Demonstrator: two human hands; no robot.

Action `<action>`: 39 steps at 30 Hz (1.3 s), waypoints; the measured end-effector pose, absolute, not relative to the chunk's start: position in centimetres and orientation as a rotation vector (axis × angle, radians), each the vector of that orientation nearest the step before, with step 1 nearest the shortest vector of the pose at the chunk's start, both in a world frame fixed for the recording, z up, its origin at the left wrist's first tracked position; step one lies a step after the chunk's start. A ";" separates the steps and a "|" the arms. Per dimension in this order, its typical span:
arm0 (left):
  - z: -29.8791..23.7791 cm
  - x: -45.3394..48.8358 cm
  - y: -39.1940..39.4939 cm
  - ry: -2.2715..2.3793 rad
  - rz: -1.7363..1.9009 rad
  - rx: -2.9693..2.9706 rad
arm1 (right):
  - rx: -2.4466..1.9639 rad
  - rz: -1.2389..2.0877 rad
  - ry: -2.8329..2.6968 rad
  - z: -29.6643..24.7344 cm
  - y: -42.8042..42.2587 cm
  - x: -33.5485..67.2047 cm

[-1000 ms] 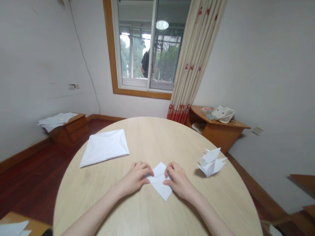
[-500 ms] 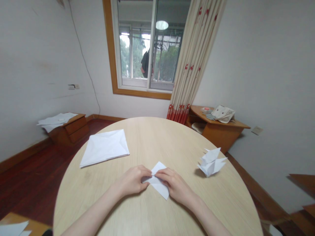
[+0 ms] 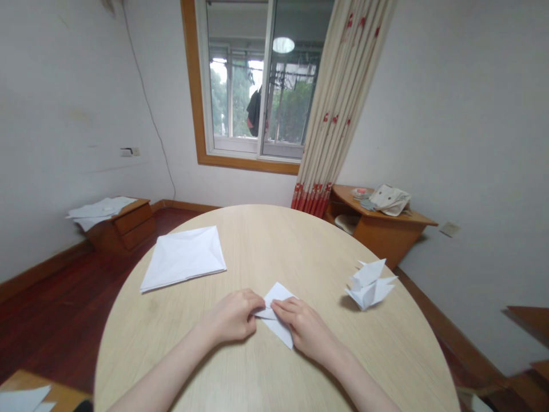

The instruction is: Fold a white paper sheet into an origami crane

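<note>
The left grip (image 3: 240, 313) pinches the left corner of a small folded paper (image 3: 278, 332) between thumb and fingers. The right grip (image 3: 309, 327) lays its fingers over the paper's right side; its thumb is hidden, so I cannot tell whether it pinches or only presses. The paper lies near the middle of the pale round surface (image 3: 257, 246), 1 point turned away from the person and 1 toward them, with both side corners partly covered by the 2 hands.

Beyond the left hand, well apart from it, a flat stack of white sheets (image 3: 184, 257) rests near the surface's left edge. On the other side, past the right hand, stands a spiky folded paper figure (image 3: 369, 289), apart from the working paper.

Farther out, a low drawer unit (image 3: 132, 226) at left bears loose papers (image 3: 103, 210). Past the far edge, a patterned curtain (image 3: 337, 114) hangs across the right side of the window (image 3: 240, 86), above a wooden cabinet (image 3: 386, 237) carrying a pale cloth bag (image 3: 389, 199).
</note>
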State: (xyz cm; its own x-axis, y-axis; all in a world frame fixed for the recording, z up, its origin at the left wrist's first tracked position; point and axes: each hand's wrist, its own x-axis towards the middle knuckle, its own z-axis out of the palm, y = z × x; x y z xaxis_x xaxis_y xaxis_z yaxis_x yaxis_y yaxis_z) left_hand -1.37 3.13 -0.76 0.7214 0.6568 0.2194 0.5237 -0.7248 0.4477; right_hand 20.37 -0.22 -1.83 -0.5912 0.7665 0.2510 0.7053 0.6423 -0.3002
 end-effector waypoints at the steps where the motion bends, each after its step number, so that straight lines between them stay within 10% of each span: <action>1: -0.9 -1.4 3.2 0.934 0.525 2.573 | -1.174 0.234 -2.509 -1.8 -0.2 20.3; 39: -1.0 -0.7 3.0 1.328 1.305 2.331 | -1.289 0.009 -2.165 -2.7 -0.6 19.0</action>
